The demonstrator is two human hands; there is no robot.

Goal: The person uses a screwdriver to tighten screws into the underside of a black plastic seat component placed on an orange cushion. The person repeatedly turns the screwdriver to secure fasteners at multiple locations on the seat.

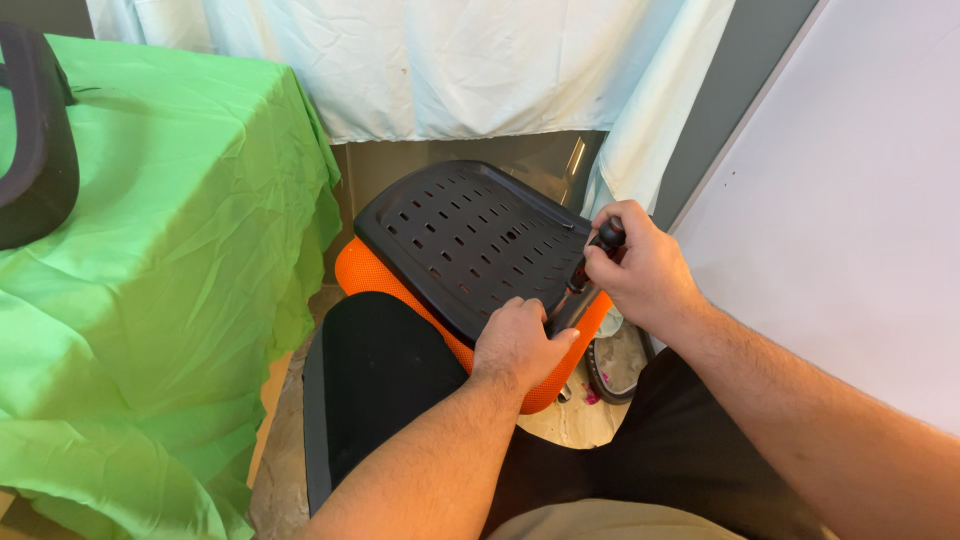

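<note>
Left hand (pixel 517 345) flat on slotted black plastic seat pan (pixel 465 240); right hand (pixel 640 265) gripping dark-handled screwdriver (pixel 592 258).

- Your left hand (pixel 517 345) rests on the near edge of the seat pan (pixel 465 240), which lies upturned on its cushion (pixel 372 277).
- Your right hand (pixel 640 268) is at the pan's right edge, closed on a tool (pixel 596 252) that stands down against the pan.
- The seat lies across your left knee (pixel 385 375), in front of you.
- A draped table (pixel 160 270) stands to your left, just beside the seat; a chair part (pixel 38 140) lies on its far left corner.
- A sheet (pixel 450 65) hangs behind the seat.
- A wall panel (pixel 850 220) stands to your right.
- A ring (pixel 600 372) lies on the floor under the seat's right edge, below your right hand.
</note>
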